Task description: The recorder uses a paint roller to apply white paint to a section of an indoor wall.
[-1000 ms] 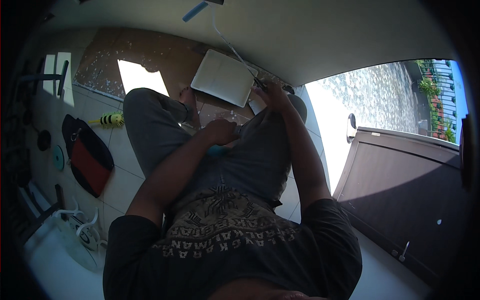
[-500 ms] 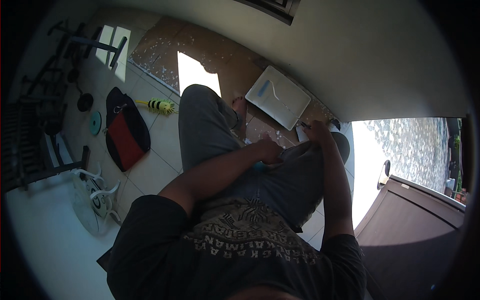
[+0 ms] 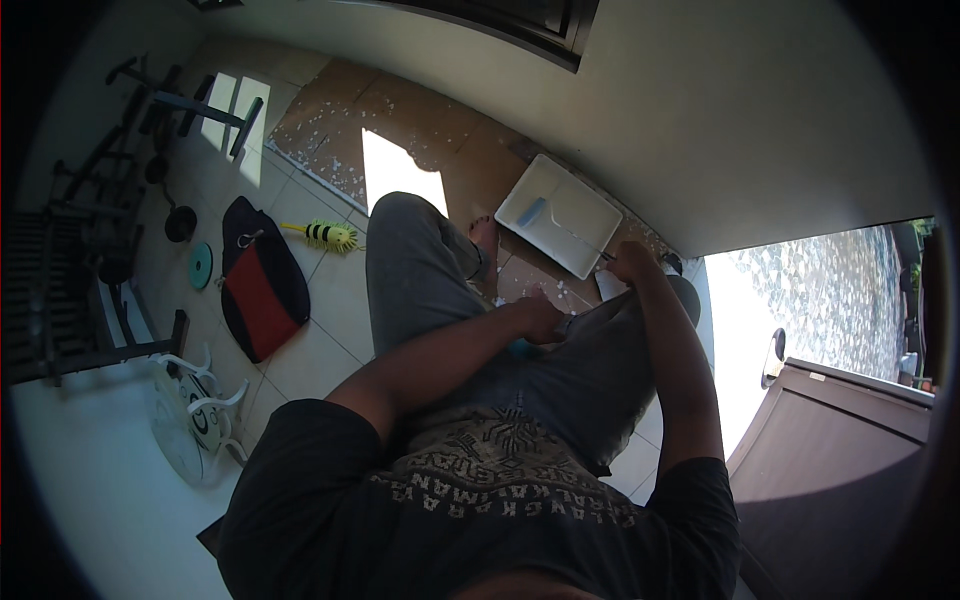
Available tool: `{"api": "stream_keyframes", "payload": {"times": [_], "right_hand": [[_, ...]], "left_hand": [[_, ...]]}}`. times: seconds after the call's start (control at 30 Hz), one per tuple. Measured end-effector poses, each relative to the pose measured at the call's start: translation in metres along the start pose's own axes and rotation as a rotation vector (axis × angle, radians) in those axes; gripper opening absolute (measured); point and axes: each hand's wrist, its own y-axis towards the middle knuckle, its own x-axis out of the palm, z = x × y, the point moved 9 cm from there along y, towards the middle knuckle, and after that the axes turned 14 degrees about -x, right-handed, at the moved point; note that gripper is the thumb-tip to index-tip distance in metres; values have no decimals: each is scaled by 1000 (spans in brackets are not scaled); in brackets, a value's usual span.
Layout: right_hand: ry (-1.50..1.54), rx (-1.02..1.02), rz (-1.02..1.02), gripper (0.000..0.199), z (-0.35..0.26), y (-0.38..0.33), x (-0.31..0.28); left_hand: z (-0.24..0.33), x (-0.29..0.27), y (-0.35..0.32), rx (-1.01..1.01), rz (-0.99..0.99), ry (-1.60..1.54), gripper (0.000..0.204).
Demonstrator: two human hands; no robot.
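Observation:
My left hand (image 3: 540, 318) lies curled on my grey trousers (image 3: 420, 285) at the right thigh, just above a small light-blue thing (image 3: 520, 350) that it mostly hides. My right hand (image 3: 634, 262) is closed at the near corner of a white paint tray (image 3: 585, 235). A thin handle (image 3: 606, 257) runs from it toward the tray. A blue roller (image 3: 533, 212) lies in the tray. My bare foot (image 3: 485, 235) stands on brown cardboard (image 3: 420, 125) beside the tray.
A black and red bag (image 3: 262, 285) and a yellow striped brush (image 3: 325, 235) lie on the tiled floor at left. Weights and a rack (image 3: 110, 200) stand further left, with a white fan (image 3: 195, 420) below them. A dark brown cabinet (image 3: 830, 450) stands at right by a sunlit opening.
The view has swung, so the tray and floor things sit further right and lower. My right hand has come down from a raised rod to the tray's corner. My left hand stays on the thigh.

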Motion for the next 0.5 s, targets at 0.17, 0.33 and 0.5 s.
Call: {"api": "stream_keyframes", "payload": {"times": [0.17, 0.33, 0.5], "right_hand": [[-183, 171, 50, 31, 27, -5, -25], [-168, 271, -19, 31, 52, -6, -15], [-169, 365, 26, 33, 115, -18, 14]], "left_hand": [[0, -1, -2, -52, -114, -9, 57], [-5, -7, -2, -82, -15, -71, 50], [13, -2, -4, -88, -222, -35, 57]]}}
